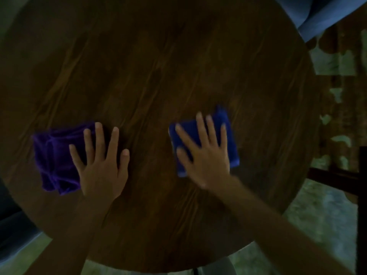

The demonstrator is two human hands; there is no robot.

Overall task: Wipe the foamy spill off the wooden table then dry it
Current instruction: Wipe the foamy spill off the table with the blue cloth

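A round dark wooden table (158, 66) fills the view in dim light. My left hand (101, 163) lies flat with fingers spread, its outer fingers over the right edge of a crumpled purple cloth (53, 159). My right hand (204, 153), blurred, presses flat with fingers spread on a folded blue cloth (228, 132) right of centre. No foam shows on the wood.
Blue fabric (327, 14) hangs past the table's far right edge. A dark frame or chair part (337, 175) stands at the right over a mottled green floor (317, 225). A dark shape (12, 225) sits at the lower left.
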